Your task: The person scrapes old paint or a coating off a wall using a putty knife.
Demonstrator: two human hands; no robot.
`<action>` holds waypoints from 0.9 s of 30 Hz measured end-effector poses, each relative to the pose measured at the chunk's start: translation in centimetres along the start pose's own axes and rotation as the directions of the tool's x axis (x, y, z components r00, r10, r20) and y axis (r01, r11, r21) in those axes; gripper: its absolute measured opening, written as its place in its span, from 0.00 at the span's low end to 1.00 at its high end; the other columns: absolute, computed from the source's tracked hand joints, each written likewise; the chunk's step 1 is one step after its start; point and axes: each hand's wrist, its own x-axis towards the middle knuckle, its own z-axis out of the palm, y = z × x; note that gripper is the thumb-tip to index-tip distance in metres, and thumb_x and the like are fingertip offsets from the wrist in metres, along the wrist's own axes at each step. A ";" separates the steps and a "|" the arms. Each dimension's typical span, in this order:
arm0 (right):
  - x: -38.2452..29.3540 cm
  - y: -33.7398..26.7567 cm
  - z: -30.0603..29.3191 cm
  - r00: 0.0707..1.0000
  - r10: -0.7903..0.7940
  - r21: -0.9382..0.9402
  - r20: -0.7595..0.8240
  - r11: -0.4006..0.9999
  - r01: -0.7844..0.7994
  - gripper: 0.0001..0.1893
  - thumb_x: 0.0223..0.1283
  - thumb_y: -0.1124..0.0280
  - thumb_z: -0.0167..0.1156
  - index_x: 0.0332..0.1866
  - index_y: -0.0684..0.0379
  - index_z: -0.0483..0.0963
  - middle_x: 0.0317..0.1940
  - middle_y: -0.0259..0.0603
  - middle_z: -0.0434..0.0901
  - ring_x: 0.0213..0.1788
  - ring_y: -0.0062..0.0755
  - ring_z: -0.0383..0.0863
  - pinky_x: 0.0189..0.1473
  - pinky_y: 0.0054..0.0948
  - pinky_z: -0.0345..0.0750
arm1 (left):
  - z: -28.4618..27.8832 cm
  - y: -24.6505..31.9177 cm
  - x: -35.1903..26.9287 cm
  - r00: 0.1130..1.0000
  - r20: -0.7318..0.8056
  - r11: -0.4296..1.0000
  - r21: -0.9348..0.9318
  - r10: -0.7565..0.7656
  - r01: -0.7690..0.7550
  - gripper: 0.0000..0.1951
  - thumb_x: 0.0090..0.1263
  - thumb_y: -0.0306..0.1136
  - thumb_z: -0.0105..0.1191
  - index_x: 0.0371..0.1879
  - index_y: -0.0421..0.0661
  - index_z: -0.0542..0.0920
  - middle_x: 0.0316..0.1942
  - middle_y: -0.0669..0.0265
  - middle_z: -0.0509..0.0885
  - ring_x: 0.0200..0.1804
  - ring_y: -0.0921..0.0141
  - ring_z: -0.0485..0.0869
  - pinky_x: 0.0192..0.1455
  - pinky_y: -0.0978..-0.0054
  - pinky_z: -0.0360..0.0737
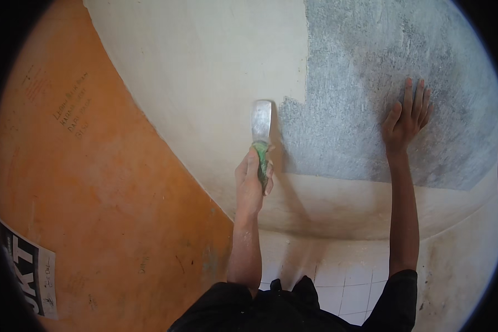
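Observation:
A putty knife (261,120) with a broad metal blade and a green handle is in my left hand (251,178), its blade pointing up the wall. The blade lies over the cream-painted part of the wall (216,83), left of a rough grey patch (336,124); whether its edge touches the surface I cannot tell. My right hand (404,118) rests on the grey patch with its fingers spread, holding nothing. The patch has a jagged left edge beside the cream paint.
An orange wall (128,199) bearing handwriting meets the cream wall at the left. A printed poster (45,282) hangs at the lower left. Below are white floor tiles (344,290); another pale, stained wall (452,265) stands at the lower right.

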 end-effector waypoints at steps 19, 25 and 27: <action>0.0 -0.1 0.3 0.999 0.005 0.006 -0.032 1.000 -0.005 0.25 0.77 0.55 0.36 0.70 0.50 0.71 0.72 0.44 0.68 0.75 0.49 0.61 0.75 0.53 0.49 | 1.5 -5.7 0.0 0.996 0.058 0.998 0.023 -0.065 0.064 0.21 0.81 0.50 0.46 0.41 0.42 0.79 0.19 0.73 0.73 0.14 0.84 0.64 0.14 0.85 0.56; -0.1 0.3 0.0 1.000 0.014 0.006 -0.028 1.000 -0.014 0.25 0.77 0.55 0.36 0.70 0.50 0.71 0.72 0.44 0.68 0.76 0.49 0.61 0.75 0.54 0.49 | 2.8 -3.1 -1.3 0.994 -0.040 0.991 0.088 -0.097 0.100 0.21 0.80 0.50 0.46 0.47 0.41 0.80 0.19 0.73 0.71 0.14 0.84 0.61 0.13 0.85 0.55; -0.1 0.4 0.3 0.999 0.016 -0.001 -0.034 1.000 -0.016 0.25 0.77 0.55 0.36 0.70 0.50 0.71 0.72 0.44 0.68 0.76 0.48 0.61 0.75 0.53 0.49 | 3.1 -2.6 -1.0 0.989 -0.051 0.987 0.084 -0.136 0.140 0.21 0.80 0.50 0.47 0.46 0.41 0.80 0.19 0.73 0.71 0.13 0.84 0.60 0.13 0.85 0.54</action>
